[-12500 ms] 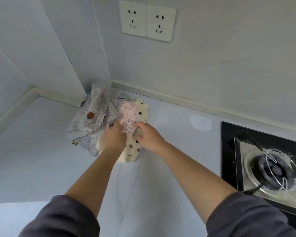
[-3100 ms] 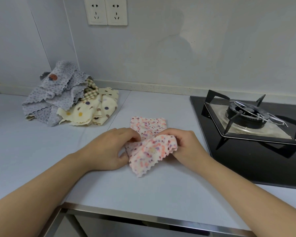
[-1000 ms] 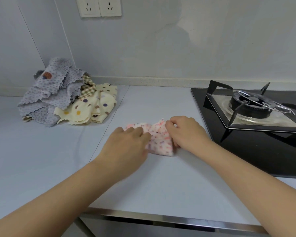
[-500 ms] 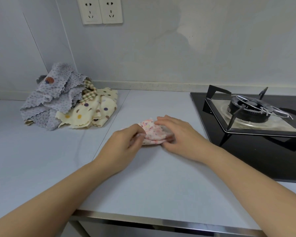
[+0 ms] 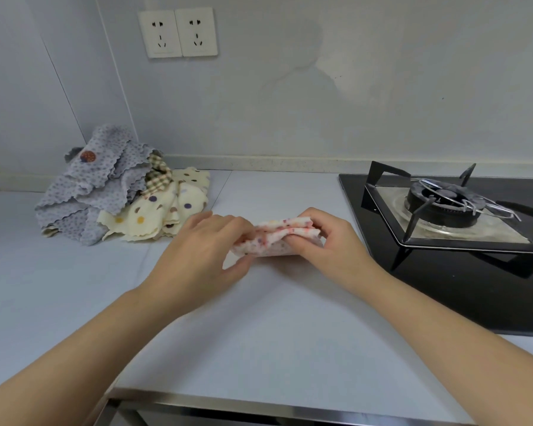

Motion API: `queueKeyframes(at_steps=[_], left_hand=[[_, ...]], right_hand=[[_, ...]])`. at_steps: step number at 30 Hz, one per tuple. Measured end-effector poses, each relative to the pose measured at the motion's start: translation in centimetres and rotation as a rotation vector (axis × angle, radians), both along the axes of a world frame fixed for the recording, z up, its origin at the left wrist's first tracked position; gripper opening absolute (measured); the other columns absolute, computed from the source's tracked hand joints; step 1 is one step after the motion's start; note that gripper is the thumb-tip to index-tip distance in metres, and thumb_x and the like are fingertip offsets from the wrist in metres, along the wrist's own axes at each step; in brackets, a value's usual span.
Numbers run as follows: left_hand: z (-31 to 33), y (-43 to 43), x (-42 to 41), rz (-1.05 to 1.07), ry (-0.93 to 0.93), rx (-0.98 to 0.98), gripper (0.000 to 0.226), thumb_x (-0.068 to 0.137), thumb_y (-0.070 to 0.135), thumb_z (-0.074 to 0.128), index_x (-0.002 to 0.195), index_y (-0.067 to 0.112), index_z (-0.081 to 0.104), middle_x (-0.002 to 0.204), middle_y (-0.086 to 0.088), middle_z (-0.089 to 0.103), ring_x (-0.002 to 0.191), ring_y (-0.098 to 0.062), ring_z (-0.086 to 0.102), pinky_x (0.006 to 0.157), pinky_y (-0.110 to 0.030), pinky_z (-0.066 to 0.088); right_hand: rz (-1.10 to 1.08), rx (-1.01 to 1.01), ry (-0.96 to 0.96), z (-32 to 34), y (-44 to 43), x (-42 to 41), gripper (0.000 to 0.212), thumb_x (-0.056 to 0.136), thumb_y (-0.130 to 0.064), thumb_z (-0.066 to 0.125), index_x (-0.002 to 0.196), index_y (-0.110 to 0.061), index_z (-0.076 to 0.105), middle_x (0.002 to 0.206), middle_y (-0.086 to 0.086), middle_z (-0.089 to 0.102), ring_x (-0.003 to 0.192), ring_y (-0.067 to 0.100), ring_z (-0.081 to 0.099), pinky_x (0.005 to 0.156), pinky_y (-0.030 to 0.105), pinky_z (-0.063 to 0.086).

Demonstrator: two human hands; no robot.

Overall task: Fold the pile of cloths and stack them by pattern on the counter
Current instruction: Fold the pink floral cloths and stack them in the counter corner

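Pink dotted cloth (image 5: 277, 238) sits mid-frame on the table (image 5: 259, 333), pinched by left hand (image 5: 203, 250) and right hand (image 5: 330, 244); probably the last fold. Next, press it flat; pile (image 5: 120, 186) waits upper left.

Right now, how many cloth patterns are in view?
4. Pink speckled cloth gripped by left hand and right hand; grey dotted cloth, brown checked cloth and cream polka-dot cloth in the back-left pile. Others may be hidden underneath.
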State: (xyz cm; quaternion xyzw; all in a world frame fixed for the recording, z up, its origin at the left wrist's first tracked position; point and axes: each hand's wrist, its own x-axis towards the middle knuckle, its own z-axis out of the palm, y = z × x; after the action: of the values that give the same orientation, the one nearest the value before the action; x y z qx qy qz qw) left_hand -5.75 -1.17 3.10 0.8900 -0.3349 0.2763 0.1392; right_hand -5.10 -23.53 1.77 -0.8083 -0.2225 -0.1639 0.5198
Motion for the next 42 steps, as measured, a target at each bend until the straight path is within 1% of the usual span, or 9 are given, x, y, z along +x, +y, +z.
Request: queueKeyframes(at_steps=[5, 10, 13, 17, 20, 22, 35, 38, 42], left_hand=[[0.8, 0.3, 0.1, 0.033, -0.013, 0.045, 0.023, 0.086, 0.050, 0.046, 0.080, 0.028, 0.048, 0.073, 0.016, 0.053, 0.063, -0.008, 0.047, 0.094, -0.036, 0.043], [0.6, 0.0, 0.2, -0.100, 0.051, 0.104, 0.026, 0.087, 0.046, 0.046, 0.100, 0.029, 0.060, 0.086, 0.021, 0.049, 0.075, -0.005, 0.051, 0.078, -0.028, 0.043], [0.7, 0.4, 0.7, -0.121, 0.076, 0.045, 0.019, 0.091, 0.037, 0.050, 0.090, 0.024, 0.063, 0.082, 0.022, 0.045, 0.069, -0.003, 0.047, 0.071, -0.022, 0.039], [1.4, 0.8, 0.6, -0.116, 0.073, -0.027, 0.024, 0.091, 0.035, 0.048, 0.091, 0.018, 0.065, 0.080, 0.020, 0.049, 0.071, -0.003, 0.049, 0.070, -0.015, 0.037], [1.9, 0.8, 0.3, -0.107, 0.041, 0.006, 0.027, 0.092, 0.035, 0.043, 0.087, 0.018, 0.063, 0.078, 0.016, 0.050, 0.070, -0.009, 0.051, 0.077, -0.026, 0.042], [2.3, 0.8, 0.1, -0.114, 0.021, 0.018, 0.022, 0.091, 0.033, 0.044, 0.086, 0.020, 0.061, 0.077, 0.018, 0.046, 0.070, -0.009, 0.051, 0.079, -0.030, 0.043], [3.6, 1.5, -0.5, -0.169, -0.080, 0.148, 0.019, 0.089, 0.025, 0.049, 0.094, 0.019, 0.066, 0.091, 0.010, 0.062, 0.082, -0.012, 0.058, 0.098, -0.040, 0.044], [3.8, 1.5, -0.6, -0.165, -0.082, 0.123, 0.021, 0.090, 0.025, 0.048, 0.094, 0.017, 0.067, 0.090, 0.009, 0.062, 0.082, -0.013, 0.059, 0.097, -0.040, 0.044], [3.7, 1.4, -0.6, -0.156, -0.098, 0.153, 0.020, 0.089, 0.024, 0.049, 0.095, 0.018, 0.067, 0.092, 0.009, 0.062, 0.083, -0.013, 0.060, 0.098, -0.040, 0.044]], right_hand=[[0.017, 0.097, 0.021, 0.2, 0.2, -0.4, 0.030, 0.080, -0.029, 0.068, 0.073, -0.010, 0.046, 0.062, -0.006, 0.042, 0.060, 0.006, 0.037, 0.054, 0.018, 0.030], [0.027, 0.130, 0.017, 0.2, 0.3, -0.6, 0.037, 0.078, -0.030, 0.069, 0.071, -0.006, 0.042, 0.061, -0.005, 0.037, 0.059, 0.008, 0.036, 0.053, 0.021, 0.030], [0.052, 0.162, 0.007, 0.3, 0.2, -0.5, 0.029, 0.073, -0.038, 0.075, 0.087, -0.027, 0.051, 0.068, -0.002, 0.049, 0.063, 0.019, 0.048, 0.060, 0.026, 0.040], [0.078, 0.012, -0.094, 0.8, -0.5, -0.6, 0.055, 0.079, -0.031, 0.074, 0.116, -0.062, 0.047, 0.102, -0.009, 0.063, 0.083, 0.030, 0.058, 0.075, 0.032, 0.047], [0.122, -0.108, -0.235, 1.0, -0.7, -0.5, 0.037, 0.084, -0.019, 0.071, 0.113, -0.039, 0.061, 0.107, -0.013, 0.062, 0.098, 0.014, 0.062, 0.085, 0.027, 0.049], [0.137, -0.123, -0.272, 0.9, -0.9, -0.3, 0.023, 0.085, -0.015, 0.071, 0.105, -0.024, 0.065, 0.103, -0.006, 0.063, 0.100, 0.017, 0.062, 0.088, 0.036, 0.050], [0.108, -0.112, -0.274, 0.9, -0.8, -0.1, 0.015, 0.081, -0.029, 0.070, 0.093, -0.019, 0.068, 0.094, -0.009, 0.065, 0.090, 0.015, 0.063, 0.078, 0.028, 0.047], [0.157, -0.126, -0.269, 1.2, -0.7, -0.3, 0.023, 0.083, -0.024, 0.069, 0.106, -0.021, 0.069, 0.107, -0.007, 0.065, 0.104, 0.013, 0.061, 0.087, 0.016, 0.041], [0.234, -0.204, -0.158, 1.1, -0.8, -0.3, 0.022, 0.086, -0.030, 0.061, 0.107, -0.029, 0.071, 0.120, -0.010, 0.060, 0.114, 0.009, 0.058, 0.095, 0.017, 0.042]])
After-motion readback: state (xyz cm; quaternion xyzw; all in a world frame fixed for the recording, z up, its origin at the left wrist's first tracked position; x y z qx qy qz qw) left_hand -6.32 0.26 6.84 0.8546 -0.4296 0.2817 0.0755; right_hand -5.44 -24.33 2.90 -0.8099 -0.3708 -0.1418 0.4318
